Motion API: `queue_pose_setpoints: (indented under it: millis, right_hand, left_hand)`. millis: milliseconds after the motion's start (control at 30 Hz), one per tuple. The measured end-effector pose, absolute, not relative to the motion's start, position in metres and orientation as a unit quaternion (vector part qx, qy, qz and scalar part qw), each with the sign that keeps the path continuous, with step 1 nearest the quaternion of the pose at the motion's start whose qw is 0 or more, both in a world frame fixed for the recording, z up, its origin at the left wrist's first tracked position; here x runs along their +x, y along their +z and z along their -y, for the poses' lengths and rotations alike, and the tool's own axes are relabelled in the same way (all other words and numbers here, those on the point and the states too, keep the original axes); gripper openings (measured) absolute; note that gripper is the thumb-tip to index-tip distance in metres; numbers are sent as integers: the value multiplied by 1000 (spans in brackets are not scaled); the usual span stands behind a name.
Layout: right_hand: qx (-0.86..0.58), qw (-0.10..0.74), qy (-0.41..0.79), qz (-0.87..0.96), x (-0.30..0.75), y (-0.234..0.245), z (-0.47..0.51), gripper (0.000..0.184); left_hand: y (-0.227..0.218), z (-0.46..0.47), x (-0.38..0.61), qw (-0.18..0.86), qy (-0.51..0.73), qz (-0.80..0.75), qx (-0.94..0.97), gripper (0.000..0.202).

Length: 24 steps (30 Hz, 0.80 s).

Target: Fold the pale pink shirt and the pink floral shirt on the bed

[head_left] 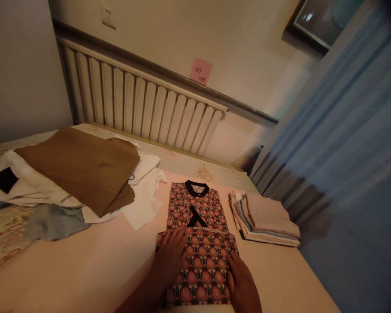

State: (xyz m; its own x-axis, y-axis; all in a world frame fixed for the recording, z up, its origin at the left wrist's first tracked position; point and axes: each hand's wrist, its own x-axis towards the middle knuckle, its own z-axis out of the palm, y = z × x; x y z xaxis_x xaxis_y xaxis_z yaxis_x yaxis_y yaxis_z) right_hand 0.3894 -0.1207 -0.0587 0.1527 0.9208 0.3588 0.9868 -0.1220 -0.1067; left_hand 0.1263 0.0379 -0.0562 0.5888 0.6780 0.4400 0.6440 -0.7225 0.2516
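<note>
A patterned shirt [202,265] with pink flower shapes and a black collar lies in front of me, its collar end pointing away. The sides are tucked in, and the lower part is folded up over the body. Black trim shows on the chest just beyond the fold. My left hand [171,252] lies flat on the left part of the folded layer, fingers stretched out. On the right edge of the shirt rests my right hand [243,280], its fingers extended along the cloth. Neither hand grips the fabric visibly.
Folded clothes [267,217] form a stack at right, beside a blue curtain [342,182]. To the left, brown cloth [81,165] lies on a loose heap with white clothes [146,191] and a grey piece [57,221]. A radiator [143,100] stands behind the pink-covered surface [94,265].
</note>
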Motion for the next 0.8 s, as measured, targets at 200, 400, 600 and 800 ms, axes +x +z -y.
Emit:
queue_pose_setpoints:
  millis: [200, 400, 600, 800]
  right_hand:
    - [-737, 166, -106, 646, 390, -59, 121, 46]
    - [-735, 159, -105, 651, 389, -57, 121, 46]
    - [-734, 157, -108, 652, 390, -59, 121, 45]
    - [-737, 154, -103, 650, 389, -58, 121, 46]
  left_hand:
    - [-57, -38, 126, 36, 264, -371, 890, 40]
    - [-56, -38, 126, 34, 261, -371, 891, 39]
    - [-55, -39, 126, 36, 256, -366, 894, 40]
    - [-55, -38, 126, 36, 262, -368, 892, 39]
